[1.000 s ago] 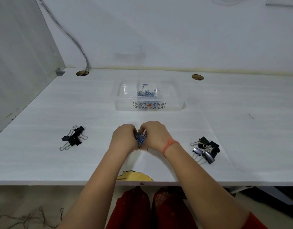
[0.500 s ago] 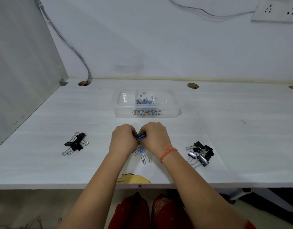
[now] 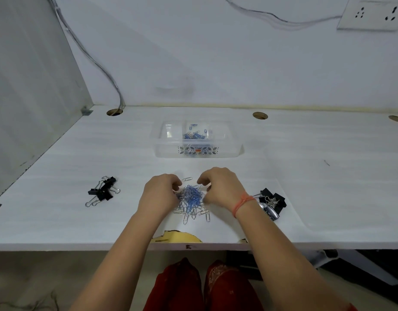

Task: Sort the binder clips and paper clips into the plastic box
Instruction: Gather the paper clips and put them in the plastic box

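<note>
With the sort only partly done, a person's left hand [image 3: 160,194] and right hand [image 3: 220,187] sat close together near the front of the white desk [image 3: 59,176]. Their fingers curled in from either side around a heap of paper clips [image 3: 191,198], blue and silver, with some spilling toward six o'clock outside the grip. At twelve o'clock from the hands stood the clear plastic box [image 3: 229,151], already holding a small batch of blue clips [image 3: 194,135] in what appeared to be its middle section, though the clear walls made any dividers hard to read. No binder clip could be seen inside it. Two clusters lay untouched on the desk — the black binder clips [image 3: 102,193] at nine o'clock, well apart from the hands, and a second cluster [image 3: 272,203] at three o'clock, just beside the right wrist. By that showing, most of the job remained.
</note>
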